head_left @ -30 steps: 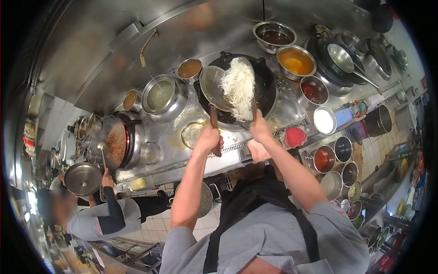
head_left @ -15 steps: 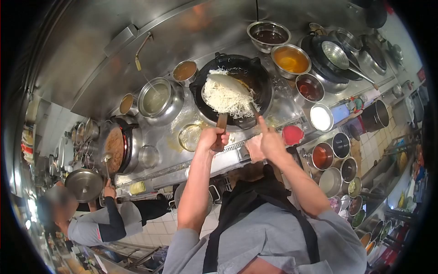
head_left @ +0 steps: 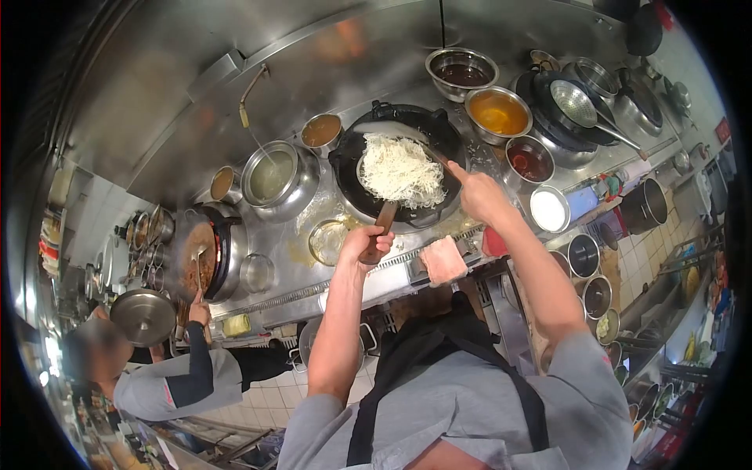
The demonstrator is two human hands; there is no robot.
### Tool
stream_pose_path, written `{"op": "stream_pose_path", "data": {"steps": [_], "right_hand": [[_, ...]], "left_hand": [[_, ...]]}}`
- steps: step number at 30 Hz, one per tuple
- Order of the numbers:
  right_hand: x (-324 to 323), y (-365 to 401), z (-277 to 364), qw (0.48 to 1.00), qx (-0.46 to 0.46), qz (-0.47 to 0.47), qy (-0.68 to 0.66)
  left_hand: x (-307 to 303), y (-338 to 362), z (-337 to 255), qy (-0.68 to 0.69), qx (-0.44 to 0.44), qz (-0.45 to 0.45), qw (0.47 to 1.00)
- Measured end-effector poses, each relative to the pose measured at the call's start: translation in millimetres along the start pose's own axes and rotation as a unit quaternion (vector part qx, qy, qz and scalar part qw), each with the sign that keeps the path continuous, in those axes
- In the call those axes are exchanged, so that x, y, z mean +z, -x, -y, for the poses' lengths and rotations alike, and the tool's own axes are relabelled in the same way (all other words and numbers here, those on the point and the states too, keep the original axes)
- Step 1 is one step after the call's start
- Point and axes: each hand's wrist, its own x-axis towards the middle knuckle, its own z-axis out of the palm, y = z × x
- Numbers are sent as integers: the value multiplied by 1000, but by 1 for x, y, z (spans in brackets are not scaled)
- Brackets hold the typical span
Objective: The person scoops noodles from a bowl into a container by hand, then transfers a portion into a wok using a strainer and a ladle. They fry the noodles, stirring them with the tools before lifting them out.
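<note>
A heap of thin white noodles (head_left: 401,174) lies in the black wok (head_left: 345,174) in front of me. My left hand (head_left: 365,246) is closed round a wooden handle (head_left: 385,216) at the wok's near side; the handle's far end goes under the noodles and is hidden. My right hand (head_left: 479,193) grips the handle of a wide metal spatula (head_left: 389,130), to the right of the wok. The spatula's blade is at the noodles' far edge, pointing left.
Bowls of dark liquid (head_left: 462,72), orange liquid (head_left: 498,114) and red sauce (head_left: 529,159) stand right of the wok. A steel pot (head_left: 291,188) is on the left. A folded pink cloth (head_left: 443,261) lies at the counter edge. Another person (head_left: 184,384) stirs a pan at left.
My right hand has moved up and right, and the spatula blade has gone from over the noodles to their far edge. The noodles have shifted slightly right. My left hand keeps its grip.
</note>
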Motion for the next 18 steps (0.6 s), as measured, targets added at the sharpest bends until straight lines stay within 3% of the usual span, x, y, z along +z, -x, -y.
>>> {"op": "stream_pose_path", "data": {"steps": [2,5,8,12,15,18], "right_hand": [[4,-3,-9,996,-17,73,38],[-16,22,-10,994,-16,89,53],[-36,43,-30,999,-26,-12,-23],[-50,59,-24,985,129,-11,-117],[6,63,-56,975,125,-87,-163],[38,71,-43,946,206,-23,-249]], "left_hand": [[0,-2,-1,48,-16,-18,999],[-15,-8,3,26,-11,29,999],[-19,-5,23,-82,23,30,996],[-9,25,40,-177,88,13,980],[0,45,39,-189,111,-1,976],[16,65,30,-203,121,-7,972]]}}
